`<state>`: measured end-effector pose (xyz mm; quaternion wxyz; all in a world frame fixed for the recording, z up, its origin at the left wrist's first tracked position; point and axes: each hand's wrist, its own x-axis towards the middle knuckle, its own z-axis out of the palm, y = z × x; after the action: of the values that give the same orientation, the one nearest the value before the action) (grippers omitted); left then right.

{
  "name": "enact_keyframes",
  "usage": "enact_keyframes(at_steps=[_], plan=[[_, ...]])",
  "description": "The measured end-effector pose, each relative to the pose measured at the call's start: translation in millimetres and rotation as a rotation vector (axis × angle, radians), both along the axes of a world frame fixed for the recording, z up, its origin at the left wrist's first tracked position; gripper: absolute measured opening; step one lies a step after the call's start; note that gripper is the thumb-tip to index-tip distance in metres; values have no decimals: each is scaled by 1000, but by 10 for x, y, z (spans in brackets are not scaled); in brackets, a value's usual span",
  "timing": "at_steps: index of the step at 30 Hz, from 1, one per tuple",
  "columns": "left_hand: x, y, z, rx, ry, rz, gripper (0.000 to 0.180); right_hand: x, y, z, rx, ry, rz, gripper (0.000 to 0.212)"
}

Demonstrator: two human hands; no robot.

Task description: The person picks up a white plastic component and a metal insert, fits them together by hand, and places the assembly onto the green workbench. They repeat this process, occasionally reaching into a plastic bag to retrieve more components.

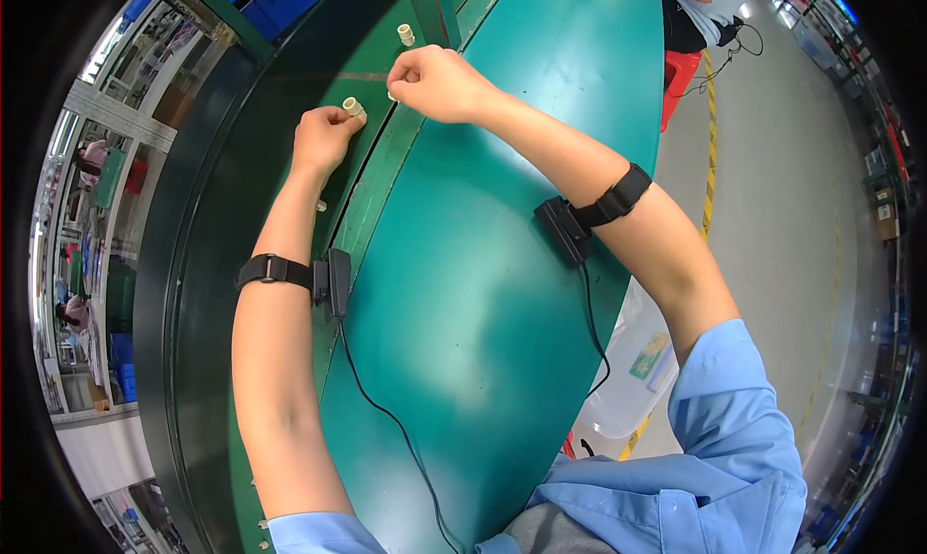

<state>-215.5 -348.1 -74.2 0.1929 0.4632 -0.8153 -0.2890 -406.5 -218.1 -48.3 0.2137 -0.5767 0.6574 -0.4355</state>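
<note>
Cream cylindrical plastic fitting (352, 105) sits pinched in your left hand (322, 141) over the dark-green belt (263, 134); your right hand (436, 83) bunches above a small pale piece (391, 96), grip unclear. A slack left pinch could drop the fitting.

I could make out no words, numbers or brands. The clear plastic bin (613, 404) beside the counter (463, 313) showed a green label (650, 354), any print on it too small for me to read.
</note>
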Motion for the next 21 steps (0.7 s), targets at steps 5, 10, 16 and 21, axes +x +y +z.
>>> enact_keyframes(at_steps=[5, 10, 16, 21], plan=[[46, 106, 151, -159, -99, 4, 25, 60, 36, 1, -75, 43, 15, 23], [373, 756, 550, -245, 143, -54, 31, 210, 324, 203, -133, -42, 108, 22], [999, 1875, 504, -387, 144, -157, 25, 827, 778, 310, -42, -195, 484, 23], [1540, 2348, 542, -279, 107, -3, 17, 1335, 949, 377, 168, -298, 726, 27]])
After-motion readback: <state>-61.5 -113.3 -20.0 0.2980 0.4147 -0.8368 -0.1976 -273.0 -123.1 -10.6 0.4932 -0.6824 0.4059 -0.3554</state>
